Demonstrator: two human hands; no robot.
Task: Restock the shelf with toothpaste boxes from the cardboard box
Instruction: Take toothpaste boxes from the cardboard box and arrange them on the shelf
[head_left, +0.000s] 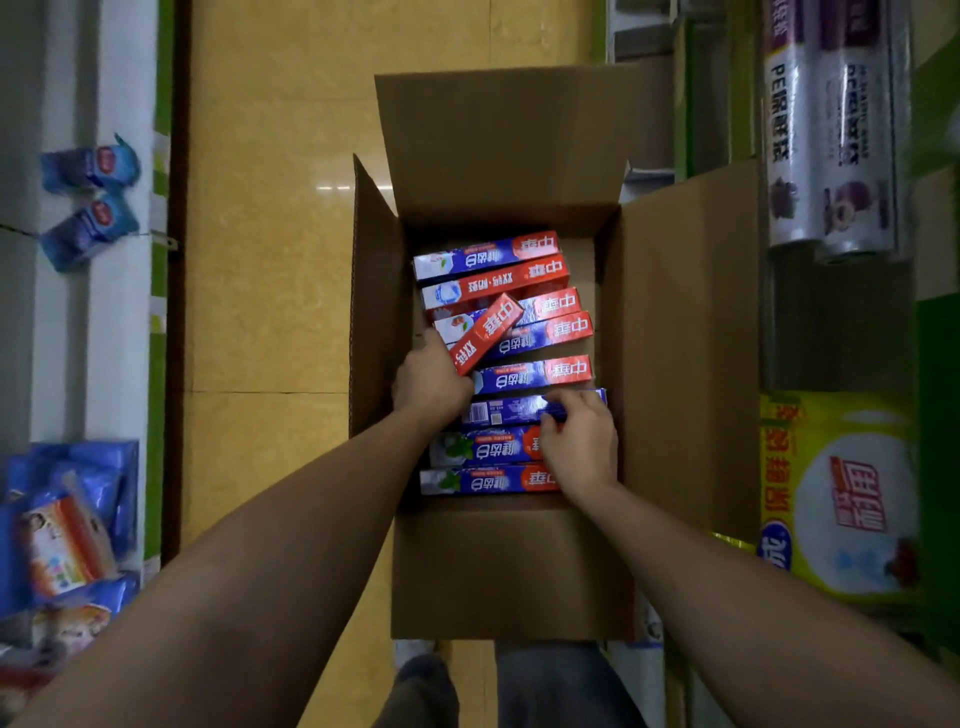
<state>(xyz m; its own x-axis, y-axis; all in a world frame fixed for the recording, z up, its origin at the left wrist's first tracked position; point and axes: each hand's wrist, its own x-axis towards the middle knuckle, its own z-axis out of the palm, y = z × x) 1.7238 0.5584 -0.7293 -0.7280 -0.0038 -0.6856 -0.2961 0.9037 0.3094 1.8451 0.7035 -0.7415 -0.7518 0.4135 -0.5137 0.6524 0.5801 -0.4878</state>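
An open cardboard box (509, 571) stands on the floor below me, holding several blue and red toothpaste boxes laid crosswise. My left hand (428, 382) grips the near end of a red toothpaste box (488, 330) that tilts up out of the pile. My right hand (579, 441) curls its fingers over the right end of a blue toothpaste box (506, 410) showing its barcode side. More blue boxes (483, 480) lie closer to me.
A white shelf (124, 322) on the left carries blue packets. On the right stand rolls of cling film (831, 135) and a yellow package (841, 493). A yellow tiled floor (270, 260) runs between the shelves. My shoe shows below the box.
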